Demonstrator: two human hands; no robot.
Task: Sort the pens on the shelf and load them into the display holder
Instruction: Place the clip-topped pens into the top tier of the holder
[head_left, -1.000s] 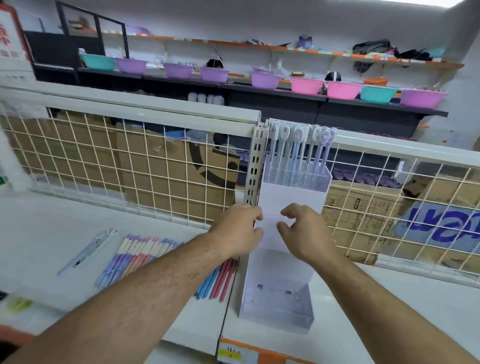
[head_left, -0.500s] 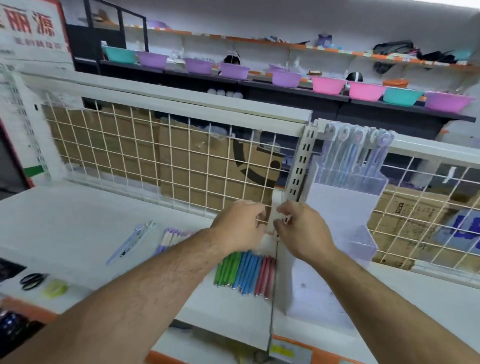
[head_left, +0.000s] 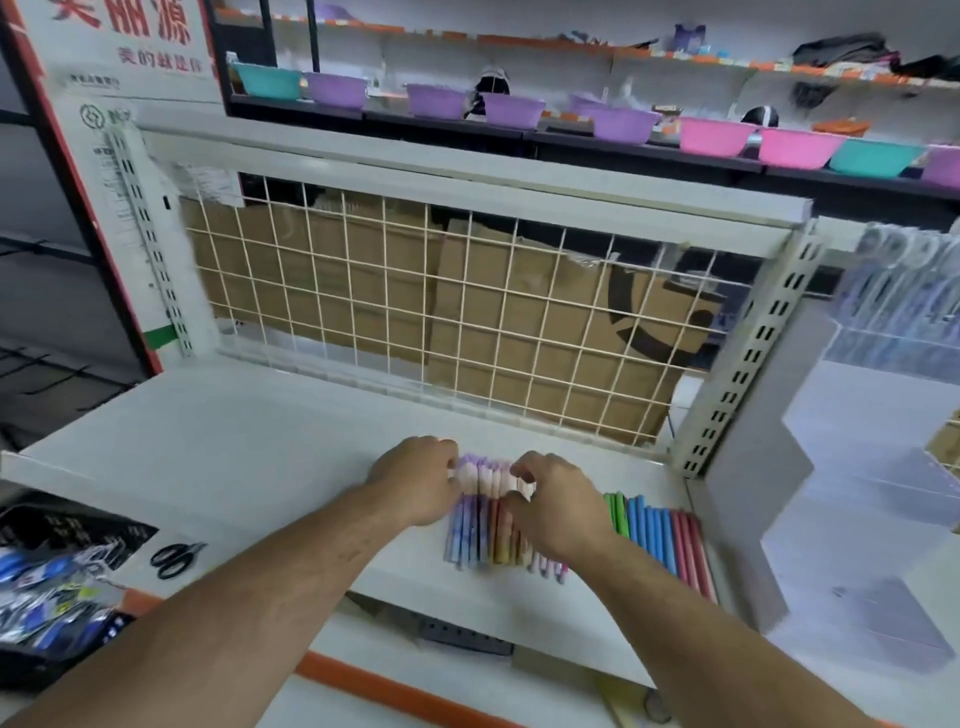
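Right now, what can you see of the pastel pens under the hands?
The pastel pens are a tight row of slim sticks lying flat, side by side, on the white shelf. Barrels run purple-blue at the left through orange to pink at the right; pale white-lilac caps point toward the wire back, tips toward the front edge. The left hand and right hand grip the cap ends from either side with curled fingers, the right covering part of the row. Motion blur hides finer detail.

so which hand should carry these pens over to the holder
Right, probably. Both hands are on the pens, but the right hand is nearer the holder, which stands at the right; the left hand would have to cross.
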